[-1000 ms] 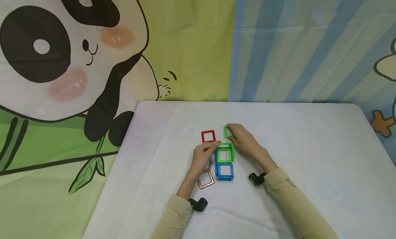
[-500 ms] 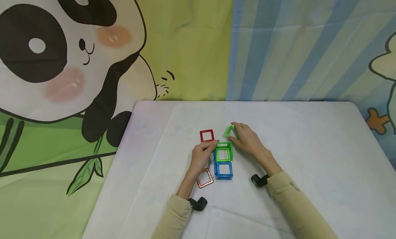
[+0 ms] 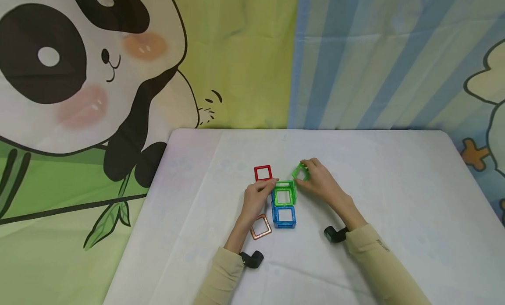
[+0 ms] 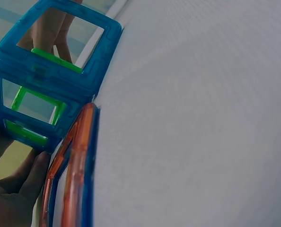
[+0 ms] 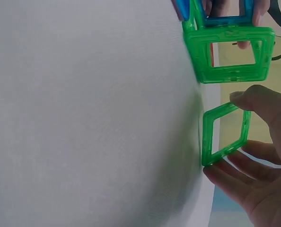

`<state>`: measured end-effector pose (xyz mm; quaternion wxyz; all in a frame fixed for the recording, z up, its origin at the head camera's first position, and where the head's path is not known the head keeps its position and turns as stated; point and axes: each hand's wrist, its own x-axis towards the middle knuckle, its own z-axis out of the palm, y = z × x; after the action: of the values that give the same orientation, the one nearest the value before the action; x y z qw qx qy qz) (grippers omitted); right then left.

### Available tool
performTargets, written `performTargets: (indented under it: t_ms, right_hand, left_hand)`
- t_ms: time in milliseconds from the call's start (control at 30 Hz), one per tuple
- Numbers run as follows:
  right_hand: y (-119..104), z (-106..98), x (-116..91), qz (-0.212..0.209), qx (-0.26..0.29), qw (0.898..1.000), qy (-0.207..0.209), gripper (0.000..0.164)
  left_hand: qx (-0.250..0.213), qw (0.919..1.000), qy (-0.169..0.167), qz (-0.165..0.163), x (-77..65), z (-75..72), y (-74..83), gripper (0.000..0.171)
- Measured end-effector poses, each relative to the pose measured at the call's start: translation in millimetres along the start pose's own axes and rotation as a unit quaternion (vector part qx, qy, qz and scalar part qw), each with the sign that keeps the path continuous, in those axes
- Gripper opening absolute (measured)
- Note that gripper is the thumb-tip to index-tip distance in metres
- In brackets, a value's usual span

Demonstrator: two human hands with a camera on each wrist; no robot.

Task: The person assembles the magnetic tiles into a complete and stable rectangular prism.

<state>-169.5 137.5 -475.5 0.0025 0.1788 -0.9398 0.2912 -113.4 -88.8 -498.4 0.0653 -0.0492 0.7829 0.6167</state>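
A small structure of square magnetic tiles stands on the table, with a green part (image 3: 284,204) behind a blue part (image 3: 285,225). My left hand (image 3: 254,199) grips its back left corner; in the left wrist view those fingers lie against a blue tile (image 4: 46,106). Just behind and right of the structure, my right hand (image 3: 321,181) pinches a loose green square tile (image 5: 208,137) between thumb and fingers. In the right wrist view this tile is tilted, its lower corner close over the table, apart from the green side (image 5: 235,75) of the structure.
Behind the left hand lies a red square tile (image 3: 263,167). An orange-brown square tile (image 3: 262,236) lies in front, beside the left forearm and left of the blue part. The white table (image 3: 378,173) stands before a printed cloth backdrop (image 3: 244,59).
My right hand has moved right, away from the structure's back edge, and the green tile it holds has turned to a slant. The left hand has kept its grip in place.
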Motion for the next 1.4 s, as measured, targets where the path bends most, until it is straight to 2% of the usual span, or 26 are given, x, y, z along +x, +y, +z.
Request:
performTargets:
  t_ms: [433,767,1233,1400]
  right_hand:
    - [-4.4,-8.7,-22.9,-0.002,0.093,0.996,0.005,0.056]
    - [-10.2,-12.8,-40.3,0.035,0.137,0.99,-0.026,0.061]
    - [-8.4,-4.3,-65.7,0.009,0.191,0.979,-0.066,0.058]
    - [-9.7,-1.8,-71.8,-0.004,0.219,0.972,-0.083,0.058]
  left_hand:
    - [-0.005,1.0,0.001,0.003,3.0,-1.5,-0.4,0.036]
    - [0.001,1.0,0.005,0.004,3.3,-0.6,-0.2,0.035]
    - [0.001,1.0,0.004,-0.002,2.1,0.3,-1.5,0.034]
    - [0.001,1.0,0.005,-0.004,1.3,0.2,-1.4,0.034]
